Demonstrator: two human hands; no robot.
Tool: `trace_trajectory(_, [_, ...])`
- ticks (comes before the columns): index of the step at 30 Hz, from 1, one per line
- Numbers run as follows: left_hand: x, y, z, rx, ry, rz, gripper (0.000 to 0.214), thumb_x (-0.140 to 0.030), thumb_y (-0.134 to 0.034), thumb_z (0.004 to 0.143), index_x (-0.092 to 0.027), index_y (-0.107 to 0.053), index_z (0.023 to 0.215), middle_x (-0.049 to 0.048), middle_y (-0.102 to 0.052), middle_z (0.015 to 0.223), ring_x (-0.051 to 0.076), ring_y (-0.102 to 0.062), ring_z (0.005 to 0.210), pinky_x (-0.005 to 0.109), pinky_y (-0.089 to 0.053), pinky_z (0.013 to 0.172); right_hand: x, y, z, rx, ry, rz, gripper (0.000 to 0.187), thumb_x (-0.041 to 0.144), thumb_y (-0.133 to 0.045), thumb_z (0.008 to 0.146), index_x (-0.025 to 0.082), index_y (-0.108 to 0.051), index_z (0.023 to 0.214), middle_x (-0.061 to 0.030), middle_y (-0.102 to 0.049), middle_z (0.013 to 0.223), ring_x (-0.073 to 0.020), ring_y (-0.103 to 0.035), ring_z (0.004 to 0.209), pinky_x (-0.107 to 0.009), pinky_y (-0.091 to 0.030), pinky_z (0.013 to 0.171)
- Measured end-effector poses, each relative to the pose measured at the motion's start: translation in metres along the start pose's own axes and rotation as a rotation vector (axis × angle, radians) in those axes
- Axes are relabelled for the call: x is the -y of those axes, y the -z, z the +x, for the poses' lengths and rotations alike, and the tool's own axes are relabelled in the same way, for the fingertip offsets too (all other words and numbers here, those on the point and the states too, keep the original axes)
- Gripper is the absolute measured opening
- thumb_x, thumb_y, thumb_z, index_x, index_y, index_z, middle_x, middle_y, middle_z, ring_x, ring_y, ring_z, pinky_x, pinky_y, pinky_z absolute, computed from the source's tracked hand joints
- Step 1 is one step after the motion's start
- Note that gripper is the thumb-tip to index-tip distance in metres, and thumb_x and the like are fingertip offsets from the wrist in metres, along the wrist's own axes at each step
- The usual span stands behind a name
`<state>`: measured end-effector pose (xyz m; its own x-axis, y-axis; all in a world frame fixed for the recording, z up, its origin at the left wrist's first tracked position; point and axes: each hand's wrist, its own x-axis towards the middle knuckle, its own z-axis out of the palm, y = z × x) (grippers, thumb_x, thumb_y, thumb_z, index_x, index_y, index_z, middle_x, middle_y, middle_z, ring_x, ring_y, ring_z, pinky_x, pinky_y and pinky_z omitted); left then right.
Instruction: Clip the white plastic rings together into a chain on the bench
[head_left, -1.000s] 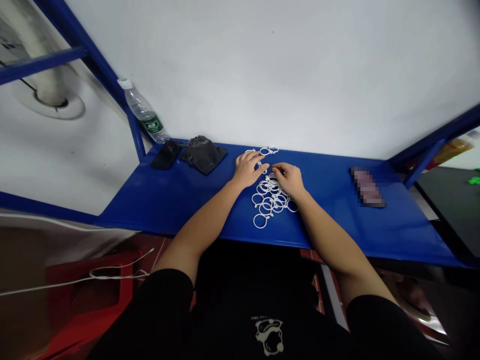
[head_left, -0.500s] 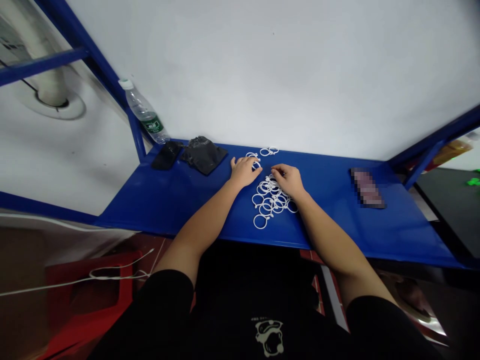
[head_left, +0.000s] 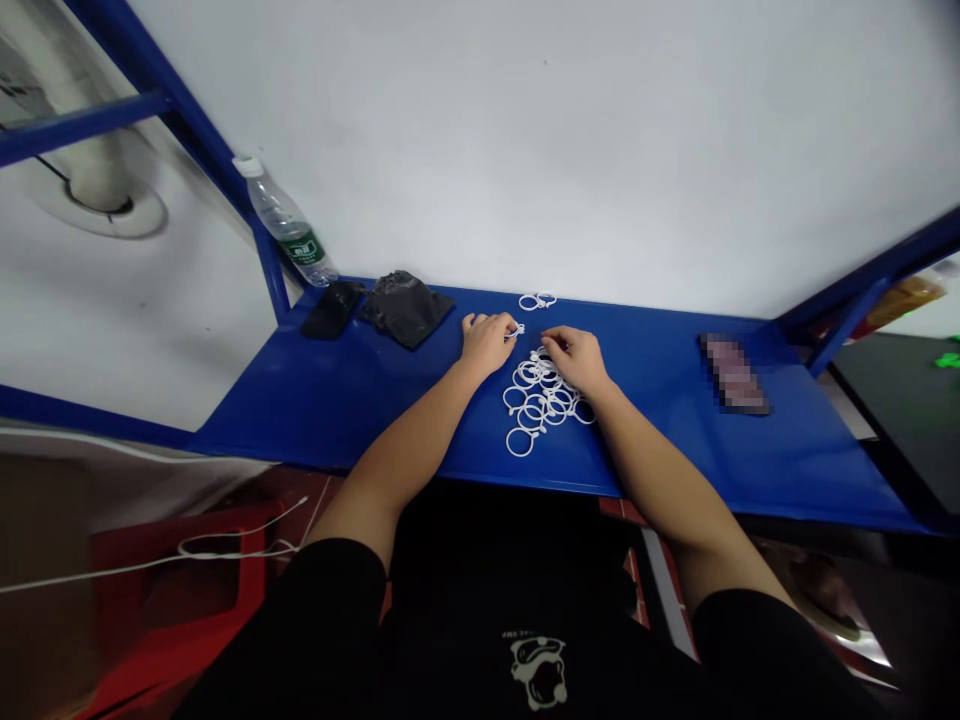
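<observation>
My left hand (head_left: pixel 487 340) is closed with its fingertips on a white ring (head_left: pixel 518 330), of which only a small part shows past the fingers. My right hand (head_left: pixel 576 358) rests at the upper right of a pile of white rings (head_left: pixel 534 398), its thumb and fingers pinched together. Whether anything is between those fingertips I cannot make out. Each ring in the pile has a small white tab or knob, like a curtain ring. Two more rings (head_left: pixel 538 301) lie together behind the hands, near the wall.
A blue table (head_left: pixel 360 390) stands against a white wall. On its left are a water bottle (head_left: pixel 289 225), a black phone-like object (head_left: pixel 331 311) and a dark drawstring pouch (head_left: pixel 406 308). A blurred-out phone-shaped object (head_left: pixel 735 374) lies at right. A red stool (head_left: pixel 180 600) is below left.
My left hand has drawn its fingers in around the ring, which is now mostly covered and pulled slightly towards me. My right hand has hardly moved.
</observation>
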<state>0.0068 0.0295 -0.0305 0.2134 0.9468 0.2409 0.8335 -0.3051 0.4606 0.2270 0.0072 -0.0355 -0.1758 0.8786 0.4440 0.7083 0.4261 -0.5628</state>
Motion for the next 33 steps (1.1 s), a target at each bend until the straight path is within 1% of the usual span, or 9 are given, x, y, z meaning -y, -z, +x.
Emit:
trace_trajectory(4, [-0.003, -0.001, -0.002, -0.041, -0.020, -0.045, 0.025, -0.016, -0.073, 0.101, -0.029, -0.069, 0.122, 0.0035, -0.084, 0.106, 0.033, -0.070, 0.120, 0.058, -0.030, 0.127, -0.003, -0.001, 0.000, -0.012, 0.005, 0.003, 0.022, 0.033, -0.067, 0.099, 0.023, -0.086, 0.105, -0.0077, -0.087, 0.094, -0.0263, -0.079, 0.083, -0.040, -0.060, 0.083])
trace_trajectory(8, [-0.008, -0.004, -0.002, -0.118, -0.024, -0.105, 0.027, -0.015, -0.071, 0.103, -0.028, -0.067, 0.126, 0.0025, -0.084, 0.104, 0.032, -0.070, 0.122, 0.060, -0.025, 0.132, -0.006, -0.001, 0.000, -0.025, -0.004, 0.016, 0.024, 0.035, -0.068, 0.099, 0.022, -0.086, 0.110, -0.0075, -0.086, 0.092, -0.0261, -0.078, 0.080, -0.040, -0.060, 0.082])
trace_trajectory(11, [-0.009, -0.005, -0.002, -0.147, -0.042, -0.132, 0.025, -0.015, -0.071, 0.103, -0.028, -0.068, 0.125, 0.0019, -0.083, 0.102, 0.031, -0.071, 0.122, 0.061, -0.026, 0.132, -0.007, -0.001, 0.000, -0.025, -0.002, 0.023, 0.026, 0.036, -0.068, 0.099, 0.022, -0.084, 0.115, -0.0067, -0.085, 0.089, -0.0260, -0.077, 0.079, -0.041, -0.061, 0.082])
trace_trajectory(13, [-0.009, -0.005, -0.002, -0.154, -0.073, -0.147, 0.023, -0.016, -0.071, 0.104, -0.028, -0.070, 0.123, 0.0019, -0.084, 0.104, 0.030, -0.071, 0.122, 0.060, -0.028, 0.132, -0.008, -0.001, -0.001, -0.028, -0.007, 0.032, 0.028, 0.037, -0.068, 0.100, 0.022, -0.083, 0.119, -0.0066, -0.085, 0.090, -0.0259, -0.077, 0.078, -0.041, -0.061, 0.080])
trace_trajectory(16, [-0.011, -0.004, -0.004, -0.173, -0.180, -0.176, 0.023, -0.018, -0.071, 0.105, -0.028, -0.071, 0.125, 0.0019, -0.084, 0.109, 0.028, -0.072, 0.125, 0.056, -0.033, 0.131, -0.007, 0.000, 0.000, -0.047, -0.005, 0.061, 0.033, 0.041, -0.067, 0.102, 0.022, -0.081, 0.126, -0.0065, -0.085, 0.091, -0.0256, -0.077, 0.077, -0.040, -0.061, 0.078])
trace_trajectory(19, [-0.015, -0.004, -0.007, -0.203, -0.273, -0.187, 0.026, -0.018, -0.072, 0.105, -0.028, -0.072, 0.129, 0.0017, -0.085, 0.110, 0.025, -0.073, 0.126, 0.053, -0.032, 0.134, -0.006, 0.002, 0.001, -0.079, 0.052, 0.063, 0.029, 0.042, -0.064, 0.105, 0.023, -0.082, 0.118, -0.0080, -0.086, 0.096, -0.0262, -0.077, 0.082, -0.041, -0.061, 0.081])
trace_trajectory(22, [-0.018, -0.006, -0.010, -0.219, -0.312, -0.196, 0.030, -0.017, -0.073, 0.104, -0.029, -0.075, 0.131, 0.0016, -0.085, 0.110, 0.024, -0.075, 0.125, 0.055, -0.031, 0.136, -0.003, 0.003, 0.000, -0.096, 0.122, 0.035, 0.028, 0.043, -0.062, 0.108, 0.024, -0.083, 0.107, -0.0089, -0.086, 0.098, -0.0269, -0.077, 0.085, -0.042, -0.060, 0.084])
trace_trajectory(29, [-0.016, -0.007, -0.008, -0.250, -0.332, -0.184, 0.017, -0.028, -0.073, 0.107, -0.032, -0.084, 0.119, 0.0030, -0.086, 0.120, 0.026, -0.074, 0.127, 0.062, -0.028, 0.136, 0.002, 0.005, -0.001, -0.067, 0.219, -0.023, 0.035, 0.047, -0.057, 0.112, 0.023, -0.082, 0.109, -0.0092, -0.084, 0.094, -0.0274, -0.076, 0.085, -0.043, -0.057, 0.087])
trace_trajectory(33, [-0.016, 0.000, -0.007, -0.200, -0.325, -0.158, 0.016, -0.034, -0.071, 0.110, -0.033, -0.086, 0.115, 0.0025, -0.086, 0.114, 0.025, -0.073, 0.119, 0.056, -0.038, 0.130, 0.007, 0.007, -0.002, -0.037, 0.184, -0.031, 0.034, 0.047, -0.058, 0.112, 0.024, -0.082, 0.110, -0.0090, -0.084, 0.095, -0.0275, -0.075, 0.087, -0.043, -0.057, 0.090])
